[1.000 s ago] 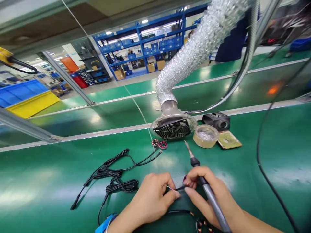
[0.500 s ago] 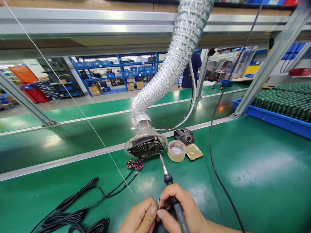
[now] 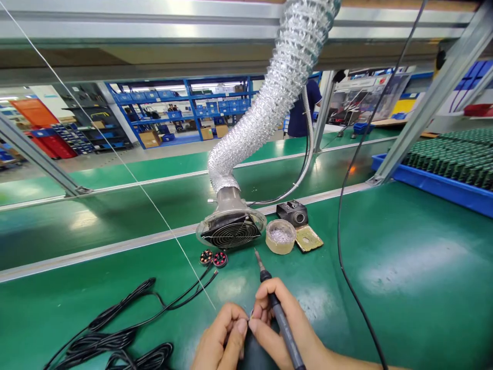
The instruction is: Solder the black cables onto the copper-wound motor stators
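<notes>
My right hand [image 3: 295, 326] is wrapped round a soldering iron [image 3: 284, 322], its bare metal tip pointing up and away from me. The thumb and fingers of that hand also pinch at something tiny. My left hand [image 3: 223, 334] meets it, thumb and forefinger closed on a small thin piece, perhaps a wire end, mostly hidden by the fingers. Beyond the hands lie two round coil-like parts, one copper-coloured [image 3: 206, 257] and one red [image 3: 220, 259]. Black cables [image 3: 169, 310] run from near them to bundles at the left.
A fume extractor [image 3: 233, 234] hangs from a silver duct [image 3: 262, 113]. Beside it stand a round tub [image 3: 281, 237] of metal shavings, a black holder [image 3: 292, 213] and a yellow sponge [image 3: 309, 238]. A thin pale strand [image 3: 162, 216] and a black cord [image 3: 341, 246] cross the view. A blue tray [image 3: 442, 182] holds green boards.
Both hands have shifted slightly up in view, still close together. The soldering iron's tip sits a little lower and farther from the fume extractor. The camera view has tilted slightly.
</notes>
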`<state>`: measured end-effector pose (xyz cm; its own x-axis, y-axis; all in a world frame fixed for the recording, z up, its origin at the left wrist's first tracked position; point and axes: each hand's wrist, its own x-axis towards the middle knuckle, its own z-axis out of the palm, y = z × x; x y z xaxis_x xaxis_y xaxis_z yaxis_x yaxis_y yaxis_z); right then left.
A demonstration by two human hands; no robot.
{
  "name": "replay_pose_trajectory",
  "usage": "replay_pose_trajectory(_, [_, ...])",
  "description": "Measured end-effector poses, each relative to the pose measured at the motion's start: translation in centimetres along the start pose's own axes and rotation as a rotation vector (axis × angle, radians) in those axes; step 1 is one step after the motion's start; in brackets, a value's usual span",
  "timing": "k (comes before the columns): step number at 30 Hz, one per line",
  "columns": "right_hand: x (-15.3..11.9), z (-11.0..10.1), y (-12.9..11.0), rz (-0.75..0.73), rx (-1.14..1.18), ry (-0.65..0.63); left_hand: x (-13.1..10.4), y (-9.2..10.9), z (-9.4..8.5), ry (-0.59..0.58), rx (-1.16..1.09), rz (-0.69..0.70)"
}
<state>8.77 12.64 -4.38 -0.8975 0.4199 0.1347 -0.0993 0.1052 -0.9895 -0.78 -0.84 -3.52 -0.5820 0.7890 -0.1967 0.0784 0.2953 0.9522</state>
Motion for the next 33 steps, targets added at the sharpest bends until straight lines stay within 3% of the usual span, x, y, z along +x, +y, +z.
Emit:
replay_pose_trajectory(3, [-0.4, 0.0, -0.5, 0.044, -0.006, -0.012, -0.3, 0.2, -0.1, 0.054, -0.071, -0.004])
replay_pose_trajectory(6, [-0.5, -0.2, -0.4, 0.051, -0.036, -0.041, -0.5, 0.3, -0.1, 0.013, -0.096, -0.013])
replay_pose_trajectory(21, [-0.3, -0.3, 0.5, -0.121, -0.2, 0.04, -0.7, 1.5, -0.3, -0.06, 0.119, -0.032])
replay_pose_trajectory(29, [-0.6, -0.2, 0.5, -0.13, -0.205, 0.017, -0.7, 1.0, -0.3, -0.027, 0.032, -0.069])
replay_pose_trajectory(33, [-0.9, -0.3, 0.8, -0.188, -0.287, -0.011, -0.4, 1.0, -0.5, -0.094, 0.003, -0.058])
